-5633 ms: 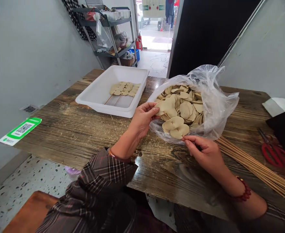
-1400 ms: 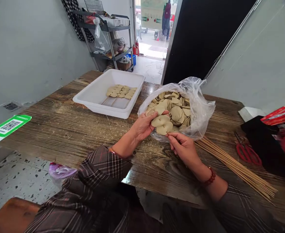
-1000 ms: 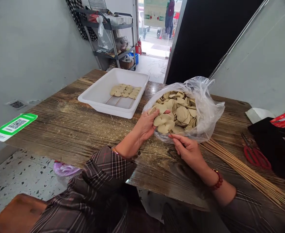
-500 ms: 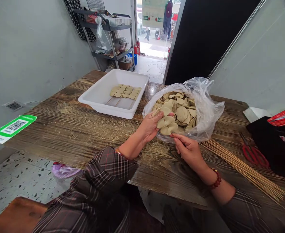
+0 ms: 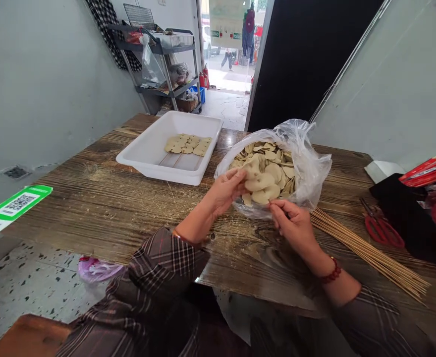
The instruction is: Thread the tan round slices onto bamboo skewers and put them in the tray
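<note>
The right hand (image 5: 293, 222) pinches the lower end of a thin stick (image 5: 270, 202) that carries a few pale discs (image 5: 262, 187), held over the near rim of the clear bag (image 5: 310, 173), which is full of loose discs and stands toward the table's (image 5: 91, 198) far edge, right of the middle. The left hand (image 5: 228, 189) has its fingers drawn narrow against the discs; whether it grips one, I cannot tell. A thin disc could split if the stick's point is forced through close to its rim, and a slip of that point might prick the left fingers. The bag's soft lip could sag under a wrist and spill discs across the near side. The spare sticks (image 5: 374, 253), loose toward the table's near right corner beside the red-handled scissors (image 5: 383, 230), could roll if the right forearm brushes them. The white tub (image 5: 166, 171), near the far left corner with filled sticks (image 5: 188, 144) lying flat, looks steady. As for writing, a green-and-white card (image 5: 19, 206) at the left end bears a QR code, its characters too small to read; a banner (image 5: 225, 20) in the doorway shows "TSIN" and "TAO" in part.
</note>
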Available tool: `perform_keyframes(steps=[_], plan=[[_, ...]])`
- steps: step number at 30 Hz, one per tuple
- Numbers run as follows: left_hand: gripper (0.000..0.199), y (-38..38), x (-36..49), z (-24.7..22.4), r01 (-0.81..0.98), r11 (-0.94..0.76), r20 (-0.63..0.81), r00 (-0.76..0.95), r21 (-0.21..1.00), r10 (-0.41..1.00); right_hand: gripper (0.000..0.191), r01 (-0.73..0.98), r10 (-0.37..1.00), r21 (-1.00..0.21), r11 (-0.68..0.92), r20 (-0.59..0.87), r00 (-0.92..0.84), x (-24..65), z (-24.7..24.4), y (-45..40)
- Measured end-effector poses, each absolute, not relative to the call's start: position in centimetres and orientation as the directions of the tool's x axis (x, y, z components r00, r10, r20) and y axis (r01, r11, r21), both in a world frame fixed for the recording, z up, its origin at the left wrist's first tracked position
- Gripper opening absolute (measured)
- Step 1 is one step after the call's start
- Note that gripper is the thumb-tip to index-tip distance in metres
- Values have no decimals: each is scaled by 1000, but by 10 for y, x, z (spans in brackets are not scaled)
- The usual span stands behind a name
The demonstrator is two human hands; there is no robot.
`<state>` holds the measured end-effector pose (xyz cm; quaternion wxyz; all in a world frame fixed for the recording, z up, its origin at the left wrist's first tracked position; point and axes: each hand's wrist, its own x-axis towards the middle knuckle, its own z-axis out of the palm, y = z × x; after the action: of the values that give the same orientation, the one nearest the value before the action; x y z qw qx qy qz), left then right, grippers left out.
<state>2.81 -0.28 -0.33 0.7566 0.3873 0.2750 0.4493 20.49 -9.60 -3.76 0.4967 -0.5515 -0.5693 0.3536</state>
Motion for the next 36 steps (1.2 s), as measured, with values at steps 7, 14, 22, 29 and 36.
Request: perform_keyframes(steps=[7,14,22,29,36], plan=[[25,13,23,-14,-285,33,31,218,958,975,30,152,892,-962,226,267,364,235,-26,-89],[17,21,29,-29,326,-436,394,190,839,899,33,164,898,-959,230,274,343,237,-27,-86],[34,23,32,-30,656,-670,572,417,348,706,32,178,912,-958,227,273,306,234,-30,-85],[25,23,41,-35,693,-687,533,505,218,678,30,171,921,-959,228,269,280,232,-29,-85],[12,14,23,-21,710,-664,518,488,233,703,29,182,924,-959,217,262,278,232,-27,-87]])
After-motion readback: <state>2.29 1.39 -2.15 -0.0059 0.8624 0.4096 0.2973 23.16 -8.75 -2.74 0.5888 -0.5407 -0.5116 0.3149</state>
